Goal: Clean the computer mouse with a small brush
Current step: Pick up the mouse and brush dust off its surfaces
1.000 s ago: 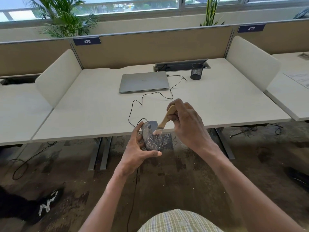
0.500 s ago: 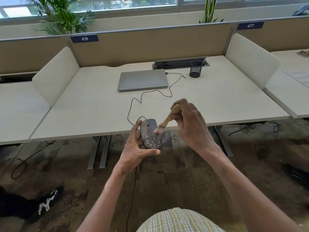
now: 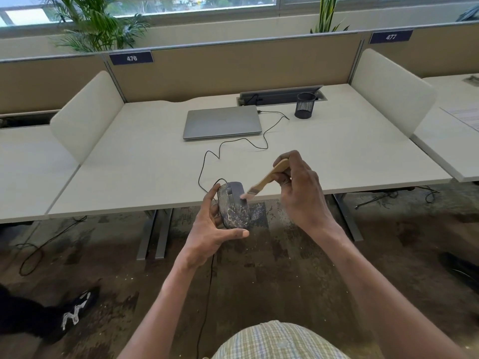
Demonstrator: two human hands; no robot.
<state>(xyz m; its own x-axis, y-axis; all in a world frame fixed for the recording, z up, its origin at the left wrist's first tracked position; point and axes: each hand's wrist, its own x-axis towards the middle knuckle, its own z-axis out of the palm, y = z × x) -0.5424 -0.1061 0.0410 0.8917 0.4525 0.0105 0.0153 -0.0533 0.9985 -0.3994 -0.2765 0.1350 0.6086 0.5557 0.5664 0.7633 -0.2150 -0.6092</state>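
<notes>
A grey wired computer mouse (image 3: 234, 206), speckled with pale dust, is held in the air just in front of the desk's front edge. My left hand (image 3: 211, 229) grips it from the left and below, thumb under its near end. My right hand (image 3: 298, 185) pinches the wooden handle of a small brush (image 3: 267, 178). The brush slants down to the left and its pale bristles touch the mouse's upper right side. The mouse's black cable (image 3: 207, 164) loops over the desk toward the laptop.
A shut grey laptop (image 3: 222, 122) lies on the white desk (image 3: 129, 161), with a black mesh pen cup (image 3: 305, 105) to its right. White side dividers flank the desk. Another person's black shoe (image 3: 75, 312) and loose cables lie on the dark floor.
The brush has swept from the mouse's middle up to its upper right side. The left hand has turned the mouse a little more top-up. The camera shifted slightly.
</notes>
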